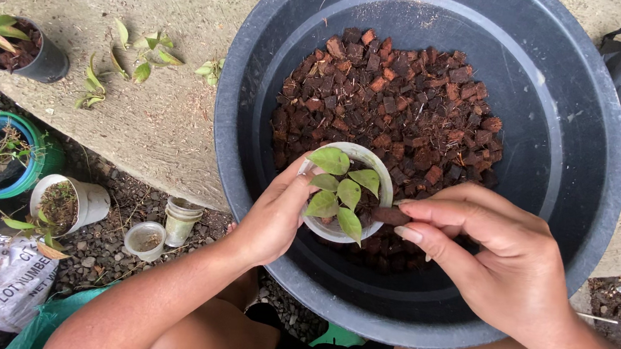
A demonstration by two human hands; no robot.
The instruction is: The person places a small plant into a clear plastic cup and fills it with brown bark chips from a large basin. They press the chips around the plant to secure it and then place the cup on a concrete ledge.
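Holding a small clear plastic cup [335, 228] with a leafy seedling [341, 190], the left hand [274, 217] curls its fingers round the cup's left rim, over the big dark basin [567, 110]. Right hand [499, 262] sits just right of the cup, fingers pressed together, pinching a brown bark chip [390, 215] whose long axis points left at the rim. Chip nearly touches the seedling's leaves. Behind lies the heap of bark chips [393, 102] in the basin. Farther left, on concrete, loose cuttings [132, 61] and a black potted plant [25, 48].

Dark grey tub [563, 149], reddish-brown bark chips [397, 99], green seedling leaves [340, 189]
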